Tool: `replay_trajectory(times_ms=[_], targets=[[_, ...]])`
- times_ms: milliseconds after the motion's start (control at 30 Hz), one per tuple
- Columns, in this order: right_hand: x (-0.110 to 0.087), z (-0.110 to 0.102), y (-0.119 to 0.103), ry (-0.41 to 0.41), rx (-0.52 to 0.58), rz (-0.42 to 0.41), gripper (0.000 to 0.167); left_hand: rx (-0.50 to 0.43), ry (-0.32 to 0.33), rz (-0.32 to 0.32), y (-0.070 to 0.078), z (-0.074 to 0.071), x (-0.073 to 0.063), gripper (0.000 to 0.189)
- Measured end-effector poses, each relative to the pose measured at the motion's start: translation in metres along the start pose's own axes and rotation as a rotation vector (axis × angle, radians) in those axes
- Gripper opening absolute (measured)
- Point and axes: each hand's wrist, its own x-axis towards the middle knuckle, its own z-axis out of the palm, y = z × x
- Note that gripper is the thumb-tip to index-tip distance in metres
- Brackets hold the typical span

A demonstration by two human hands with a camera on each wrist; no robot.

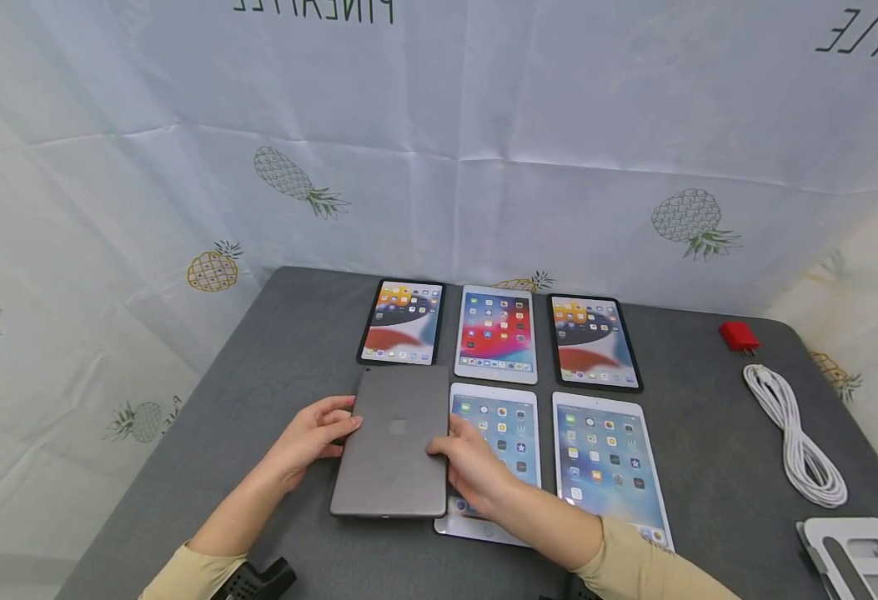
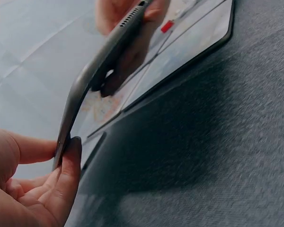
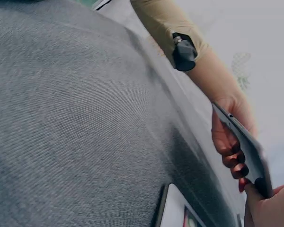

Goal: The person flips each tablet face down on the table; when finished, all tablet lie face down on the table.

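Note:
A dark grey tablet (image 1: 389, 475) is held above the table with its back, bearing a logo, turned up in the head view. My left hand (image 1: 314, 439) pinches its left edge between thumb and fingers. On the opposite edge my right hand (image 1: 476, 468) grips it, thumb on the back. In the left wrist view the tablet (image 2: 85, 78) appears edge-on, raised off the cloth. The right wrist view shows the tablet (image 3: 246, 139) between both hands. Partly behind my right hand lies a white tablet (image 1: 502, 417) with its screen lit.
Behind stand two dark-framed tablets (image 1: 403, 321) (image 1: 594, 342) and a white one (image 1: 495, 333), all lying flat. Another white tablet (image 1: 609, 458) lies right of my right arm. Farther right are a red charger (image 1: 739, 336), a coiled white cable (image 1: 795, 437) and a white stand (image 1: 862, 554).

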Motion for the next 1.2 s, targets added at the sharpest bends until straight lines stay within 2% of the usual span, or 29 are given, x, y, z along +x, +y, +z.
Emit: replay_trajectory(times_ms=[200,533,833,1200], targets=[[-0.001,0.0,0.002,-0.038,-0.004,0.014,0.059,0.02,0.012,-0.009,0.0,-0.007,0.001,0.06],[-0.002,0.0,0.006,-0.015,-0.071,0.09,0.077,0.058,0.037,-0.025,-0.005,-0.015,0.003,0.057],[-0.004,-0.004,0.01,-0.051,-0.089,0.091,0.072,0.082,0.056,-0.027,-0.01,-0.022,0.006,0.056],[-0.009,0.0,0.004,-0.069,-0.133,0.105,0.071,0.129,0.059,-0.037,-0.012,-0.027,0.008,0.055]])
